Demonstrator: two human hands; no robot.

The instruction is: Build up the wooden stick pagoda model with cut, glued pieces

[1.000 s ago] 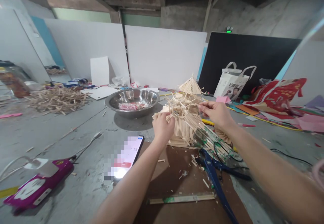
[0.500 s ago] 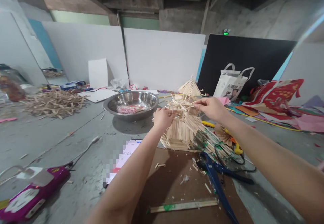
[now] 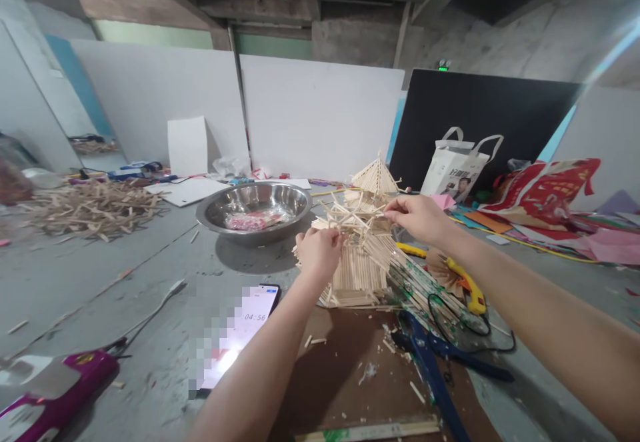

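A small house-like model (image 3: 363,269) built of thin wooden sticks stands in front of me, with loose-looking sticks crossing over its top. At its left side, my left hand (image 3: 320,252) is closed, its fingertips pressed against the upper sticks. From the right, my right hand (image 3: 417,217) pinches the end of a wooden stick (image 3: 373,212) at the top of the model. Just behind rises a pointed stick roof (image 3: 377,174). A bundle of sticks with green marks (image 3: 425,289) leans at the model's right. What lies inside my left fingers is partly hidden.
Blue cutters (image 3: 433,362) lie on a brown board (image 3: 340,375) near me. A yellow glue gun (image 3: 470,285) is at the right. To the left are a steel basin (image 3: 255,229), a phone (image 3: 245,335), a purple power strip (image 3: 65,389) and a stick pile (image 3: 97,205).
My view has shifted slightly, so the basin, phone and power strip sit further left and lower. Both hands stay at the model, the left one a little lower in view.
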